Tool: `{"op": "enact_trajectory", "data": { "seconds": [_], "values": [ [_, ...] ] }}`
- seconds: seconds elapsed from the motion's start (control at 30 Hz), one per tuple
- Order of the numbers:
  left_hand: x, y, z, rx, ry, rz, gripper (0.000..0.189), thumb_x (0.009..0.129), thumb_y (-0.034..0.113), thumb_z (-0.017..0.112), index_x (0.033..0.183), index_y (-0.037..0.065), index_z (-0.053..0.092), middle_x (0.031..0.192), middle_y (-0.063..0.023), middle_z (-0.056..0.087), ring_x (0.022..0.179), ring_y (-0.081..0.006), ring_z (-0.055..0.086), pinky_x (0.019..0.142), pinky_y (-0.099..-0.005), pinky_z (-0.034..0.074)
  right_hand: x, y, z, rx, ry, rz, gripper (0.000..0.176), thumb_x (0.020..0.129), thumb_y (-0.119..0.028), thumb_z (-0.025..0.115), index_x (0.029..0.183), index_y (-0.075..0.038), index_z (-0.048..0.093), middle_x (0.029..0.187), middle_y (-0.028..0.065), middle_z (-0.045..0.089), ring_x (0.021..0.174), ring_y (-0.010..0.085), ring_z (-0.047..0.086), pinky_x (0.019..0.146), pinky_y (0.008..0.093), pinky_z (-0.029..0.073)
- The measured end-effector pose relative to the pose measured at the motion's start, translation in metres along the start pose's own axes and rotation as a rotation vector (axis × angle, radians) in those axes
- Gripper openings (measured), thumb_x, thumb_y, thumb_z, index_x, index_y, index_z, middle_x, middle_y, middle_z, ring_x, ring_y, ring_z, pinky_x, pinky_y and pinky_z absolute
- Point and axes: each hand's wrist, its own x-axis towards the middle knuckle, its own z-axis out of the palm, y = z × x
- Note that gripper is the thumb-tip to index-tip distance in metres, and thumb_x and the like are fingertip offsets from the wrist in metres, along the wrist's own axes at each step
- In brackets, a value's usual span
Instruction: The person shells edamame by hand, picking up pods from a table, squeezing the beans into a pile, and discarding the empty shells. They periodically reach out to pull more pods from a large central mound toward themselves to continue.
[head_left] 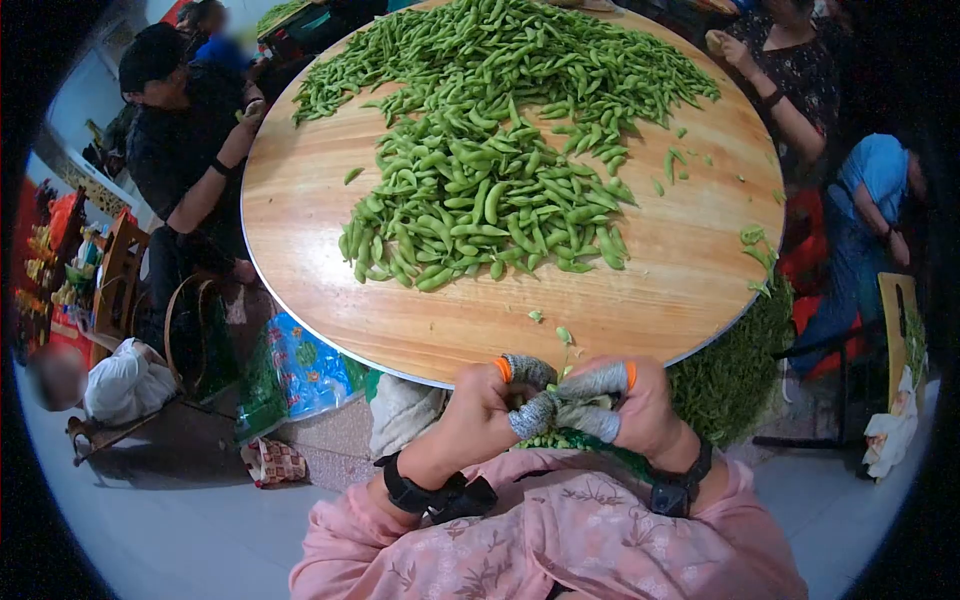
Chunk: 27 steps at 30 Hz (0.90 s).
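My left hand (500, 402) and my right hand (622, 402) meet just in front of the near table edge, some fingertips wrapped in grey finger covers. Both are closed, thumbs and fingers pinched together around a green soybean pod (562, 378), mostly hidden by the fingers. Below them, shelled green beans (545, 440) show in a container at my lap, its shape largely covered. A large pile of soybean pods (480, 195) covers the middle and far side of the round wooden table (330, 285). A loose pod (565, 335) lies near the edge by my fingers.
Green stalks and leaves (730, 380) are heaped on the floor right of the table. A blue and green plastic bag (310, 370) and a checked bag (273, 462) lie at the left. Several people sit around, one in black (185, 140) at the table's left.
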Motion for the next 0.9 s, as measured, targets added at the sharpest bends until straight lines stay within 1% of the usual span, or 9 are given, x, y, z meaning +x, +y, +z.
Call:
{"op": "enact_trajectory", "data": {
  "seconds": [0.03,0.1,0.17,0.33,0.57,0.6,0.63,0.73,0.9],
  "values": [
    [0.001,0.002,0.0,-0.002,-0.005,-0.003,0.015,0.075,0.004,0.057,0.087,-0.003,0.054,0.072,-0.0025,0.057,0.062,-0.0062,0.051,0.054,-0.0191,0.042,-0.003,0.003,0.0,0.178,0.038,0.151,0.023,0.068,-0.01,0.067,0.086,0.002,0.059,0.079,0.0057,0.06,0.07,0.0096,0.056,0.064,0.0221,0.045],
    [0.004,0.01,0.001,-0.316,-0.04,-0.117,0.011,0.077,0.004,0.055,0.087,-0.003,0.055,0.072,-0.0027,0.058,0.062,-0.007,0.052,0.053,-0.0193,0.043,-0.005,0.011,0.0,0.365,0.078,0.209,0.023,0.069,-0.009,0.066,0.087,0.002,0.059,0.079,0.005,0.06,0.07,0.0097,0.056,0.064,0.0222,0.045],
    [0.005,0.011,0.002,-0.325,-0.018,-0.109,0.012,0.076,0.003,0.057,0.086,-0.003,0.055,0.073,-0.0042,0.058,0.062,-0.0087,0.054,0.054,-0.02,0.044,-0.005,0.013,-0.002,0.595,0.097,0.254,0.023,0.071,-0.009,0.064,0.091,0.002,0.058,0.081,0.0044,0.06,0.071,0.0095,0.056,0.066,0.022,0.044],
    [0.004,0.01,0.006,-0.233,0.059,-0.064,0.012,0.076,0.003,0.058,0.085,-0.003,0.056,0.073,-0.0055,0.059,0.062,-0.0099,0.056,0.055,-0.0212,0.045,-0.002,-0.001,-0.004,0.416,0.103,0.25,0.023,0.077,-0.008,0.057,0.097,0.002,0.054,0.086,0.004,0.059,0.078,0.0091,0.053,0.071,0.0222,0.043],
    [0.002,0.001,0.009,0.243,0.162,0.072,0.013,0.073,0.005,0.06,0.082,-0.003,0.057,0.071,-0.0039,0.059,0.064,-0.0093,0.055,0.059,-0.0214,0.045,-0.006,0.002,-0.001,0.289,0.055,0.23,0.019,0.081,-0.008,0.052,0.098,0.001,0.052,0.091,0.0033,0.056,0.086,0.0097,0.05,0.078,0.0239,0.04],
    [0.002,0.001,0.013,0.066,0.2,0.036,0.012,0.073,0.004,0.06,0.082,-0.004,0.057,0.07,-0.0041,0.059,0.062,-0.0095,0.055,0.058,-0.0217,0.045,-0.005,0.002,-0.001,0.323,0.06,0.204,0.019,0.08,-0.005,0.053,0.098,0.0,0.052,0.089,0.0019,0.056,0.084,0.009,0.05,0.075,0.023,0.041],
    [0.003,0.004,0.012,0.153,0.194,0.017,0.012,0.072,0.006,0.06,0.082,-0.001,0.058,0.07,-0.0049,0.06,0.063,-0.0082,0.055,0.058,-0.0225,0.045,-0.003,0.003,-0.002,0.226,0.053,0.174,0.019,0.079,-0.004,0.053,0.098,0.0,0.052,0.089,0.0019,0.056,0.083,0.0089,0.05,0.074,0.0227,0.041],
    [0.002,0.01,0.011,-0.128,0.146,-0.054,0.01,0.075,0.003,0.057,0.084,-0.003,0.058,0.071,-0.0042,0.059,0.062,-0.0089,0.055,0.056,-0.0214,0.045,-0.002,0.003,-0.001,0.214,0.015,0.168,0.019,0.079,-0.002,0.052,0.098,0.002,0.052,0.089,0.0024,0.056,0.081,0.0084,0.051,0.074,0.022,0.041],
    [0.0,0.015,0.0,-0.19,0.063,-0.058,0.011,0.076,0.001,0.056,0.085,-0.004,0.057,0.072,-0.0046,0.059,0.062,-0.0088,0.055,0.056,-0.0212,0.045,0.0,-0.006,0.003,0.222,0.002,0.14,0.021,0.08,-0.002,0.052,0.1,0.002,0.051,0.092,0.0033,0.056,0.083,0.0086,0.051,0.075,0.0215,0.041]
  ]
}}
